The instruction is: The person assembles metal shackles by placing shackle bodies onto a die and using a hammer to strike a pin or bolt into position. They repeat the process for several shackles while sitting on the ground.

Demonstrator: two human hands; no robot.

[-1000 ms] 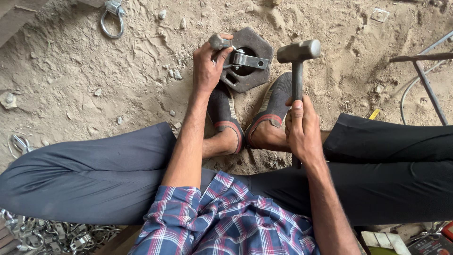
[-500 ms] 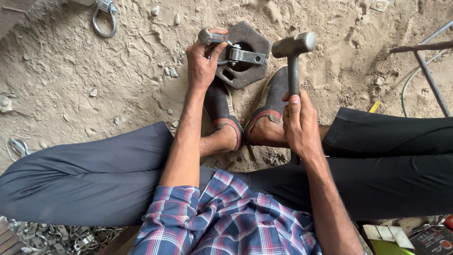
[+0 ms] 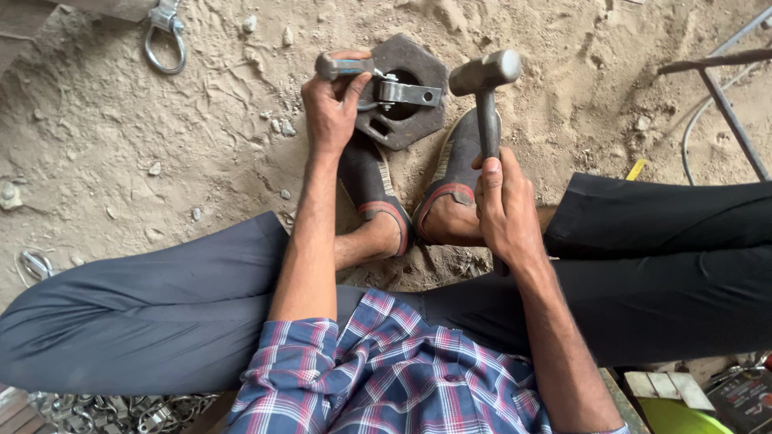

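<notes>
I sit on sandy ground with my shoes against a dark hexagonal metal block (image 3: 418,60) that has a round hole. My left hand (image 3: 331,104) grips a grey metal shackle (image 3: 378,84) by its thick end and holds it flat across the block's hole. My right hand (image 3: 503,205) is closed around the handle of a steel hammer (image 3: 484,76). The hammer stands upright, its head raised just right of the block and level with the shackle.
A steel ring shackle (image 3: 165,36) lies on the sand at the top left. A pile of similar metal parts (image 3: 104,411) sits at the bottom left. A thin metal frame (image 3: 724,96) and a cable lie at the right; small boxes (image 3: 724,398) are at the bottom right.
The hammer has stayed raised beside the block, shifting only slightly. My left hand keeps the shackle on the block. The view has drifted a little.
</notes>
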